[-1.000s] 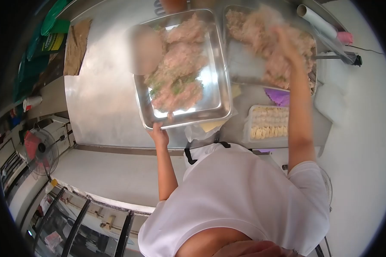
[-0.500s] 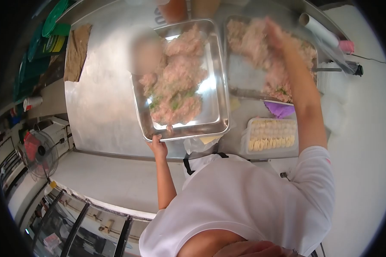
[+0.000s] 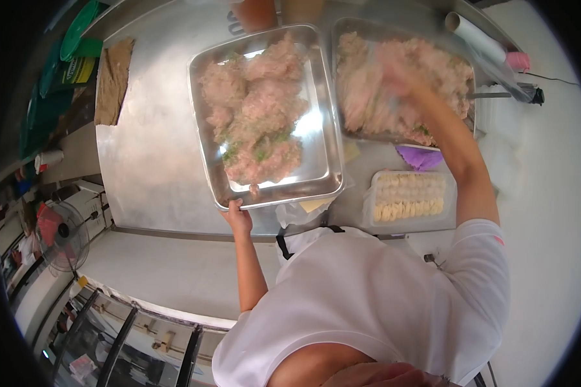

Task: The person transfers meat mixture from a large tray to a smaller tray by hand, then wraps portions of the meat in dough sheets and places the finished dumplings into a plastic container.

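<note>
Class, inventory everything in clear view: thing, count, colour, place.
Table: one, silver, centre
Left tray: one, silver, on table
Right tray: one, silver, beside it
Mince: uncounted, pink with green bits, both trays
Box of pale pieces: one, clear, table's near edge
Scrap: one, purple, near right tray
Cloth: one, brown, table's left edge
Roll: one, white, upper right
Container: one, orange-brown, top edge
Tubs: unclear count, green, upper left
Fan: one, red-grey, lower left
Shirt: one, white, bottom centre
Left hand: one, gripping left tray's near rim
Right hand: one, blurred, at right tray's mince
</note>
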